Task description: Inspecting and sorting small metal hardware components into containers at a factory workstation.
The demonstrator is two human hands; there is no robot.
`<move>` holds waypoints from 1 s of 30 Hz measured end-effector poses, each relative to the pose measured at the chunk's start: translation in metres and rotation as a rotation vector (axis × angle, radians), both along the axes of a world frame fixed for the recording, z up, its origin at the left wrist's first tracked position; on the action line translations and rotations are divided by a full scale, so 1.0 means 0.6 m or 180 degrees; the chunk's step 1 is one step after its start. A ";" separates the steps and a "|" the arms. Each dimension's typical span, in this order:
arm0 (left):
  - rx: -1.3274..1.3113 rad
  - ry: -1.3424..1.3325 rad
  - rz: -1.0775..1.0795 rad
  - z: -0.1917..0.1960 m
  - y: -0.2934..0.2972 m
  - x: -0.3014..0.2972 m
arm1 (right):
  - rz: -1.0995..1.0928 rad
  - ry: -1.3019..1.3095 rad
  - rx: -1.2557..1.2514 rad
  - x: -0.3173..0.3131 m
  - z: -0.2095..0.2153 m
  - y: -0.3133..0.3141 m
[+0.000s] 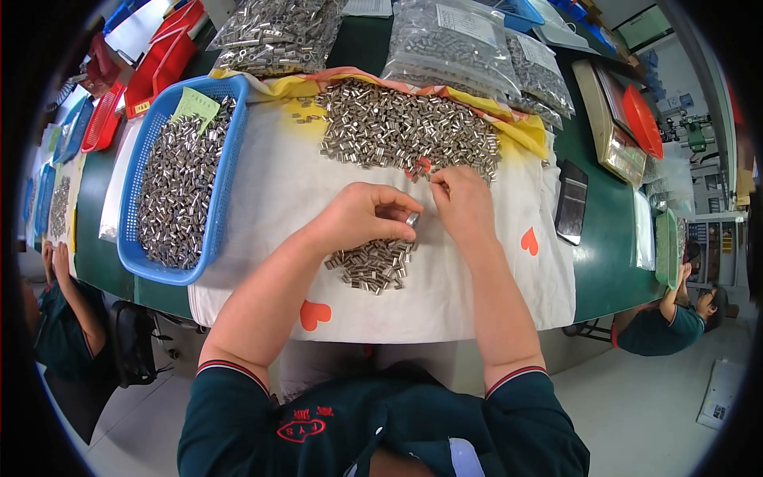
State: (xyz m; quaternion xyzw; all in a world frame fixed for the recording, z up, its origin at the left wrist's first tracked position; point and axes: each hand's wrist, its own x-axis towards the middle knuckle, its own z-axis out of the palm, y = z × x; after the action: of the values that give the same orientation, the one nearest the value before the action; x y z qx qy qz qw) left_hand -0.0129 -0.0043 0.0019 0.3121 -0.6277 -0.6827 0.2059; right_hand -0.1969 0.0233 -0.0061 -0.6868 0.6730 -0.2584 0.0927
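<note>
My left hand [367, 215] pinches a small shiny metal sleeve [412, 219] between thumb and fingers, just above a small heap of sorted metal sleeves [372, 265]. My right hand [461, 199] rests beside it, fingertips closed at the near edge of a large heap of metal sleeves [405, 131]; I cannot see if it holds a piece. Both heaps lie on a white cloth [270, 191] with orange hearts.
A blue basket [226, 171] full of sleeves stands at the left. Clear bags of parts [453, 44] lie behind the big heap. A scale [612, 135] and a dark phone [571, 203] sit at the right. Other people sit at both sides.
</note>
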 end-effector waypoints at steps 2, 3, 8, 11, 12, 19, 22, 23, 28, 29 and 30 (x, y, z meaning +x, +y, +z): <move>-0.0047 -0.0095 0.0007 0.002 0.000 -0.002 | 0.0119 -0.0045 0.0022 -0.010 0.008 0.006; -0.0085 -0.0106 0.0004 0.001 -0.001 -0.002 | 0.0240 -0.0088 0.0050 -0.013 0.012 0.008; 0.0213 0.0001 0.0050 -0.004 -0.006 0.002 | 0.0212 0.0105 0.0070 -0.007 0.018 0.006; 0.0506 0.0346 0.0232 -0.011 -0.008 0.000 | 0.0265 -0.0932 0.0381 0.007 0.045 0.026; 0.0648 0.0528 0.0357 -0.010 -0.009 0.000 | 0.0311 -0.2003 0.0701 0.012 0.055 0.032; 0.0718 0.0749 0.0424 -0.009 -0.010 -0.001 | 0.0524 -0.1959 0.0523 0.022 0.059 0.040; 0.0598 0.0572 0.0533 -0.017 -0.006 -0.003 | 0.0548 -0.1653 0.0324 0.030 0.059 0.043; 0.0600 0.0567 0.0531 -0.016 -0.004 -0.003 | 0.0616 -0.1146 -0.0004 0.034 0.054 0.044; 0.0562 0.0411 0.0479 -0.014 -0.007 0.000 | 0.0676 -0.1274 -0.0231 0.025 0.049 0.040; 0.0559 0.0415 0.0486 -0.012 -0.007 0.002 | 0.0583 -0.1869 0.0527 0.014 0.051 0.037; 0.0564 0.0475 0.0293 -0.009 -0.006 0.004 | 0.0479 -0.2447 0.1296 0.006 0.054 0.034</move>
State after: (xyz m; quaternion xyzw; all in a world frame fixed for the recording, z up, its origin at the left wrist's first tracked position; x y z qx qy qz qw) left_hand -0.0102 -0.0078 -0.0038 0.3059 -0.5329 -0.7467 0.2548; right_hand -0.1934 0.0438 0.0261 -0.5556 0.5750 -0.3497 0.4883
